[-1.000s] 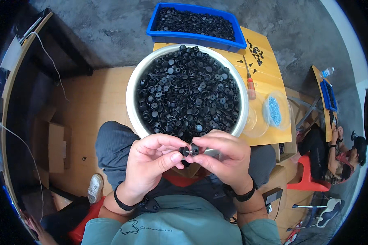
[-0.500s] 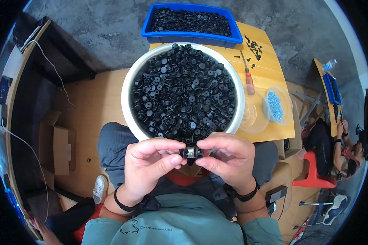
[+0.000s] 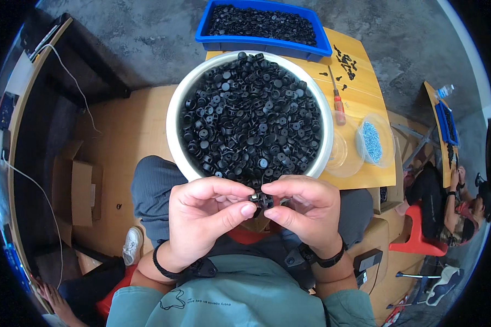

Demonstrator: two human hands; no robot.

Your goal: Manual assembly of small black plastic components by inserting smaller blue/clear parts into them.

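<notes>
Between both hands, just past my lap and at the near rim of a big bowl [image 3: 175, 158], is a small black plastic fitting [image 3: 265, 200] with a round end. My left hand [image 3: 202, 215] pinches its left side with thumb and forefinger. On the other side, the thumb and forefinger of my right hand [image 3: 310, 210] close on it as well. Its underside and part of its ends are hidden by the fingertips. Heaped in the bowl are many black round plastic parts [image 3: 251, 114] of a similar look.
Behind the bowl stands a blue tray [image 3: 324, 50] of black parts. A red-handled screwdriver [image 3: 339, 111], loose black pieces [image 3: 348, 64], a clear tub of screws [image 3: 372, 143] and an empty-looking clear tub [image 3: 338, 161] are on the yellow table [image 3: 365, 92]. Another person [image 3: 458, 215] sits far right.
The fitting has turned in my fingers: its silvery lettered middle faced up before, and now mostly black shows. My fingertips are closer together. The bowl and table have shifted slightly right in view.
</notes>
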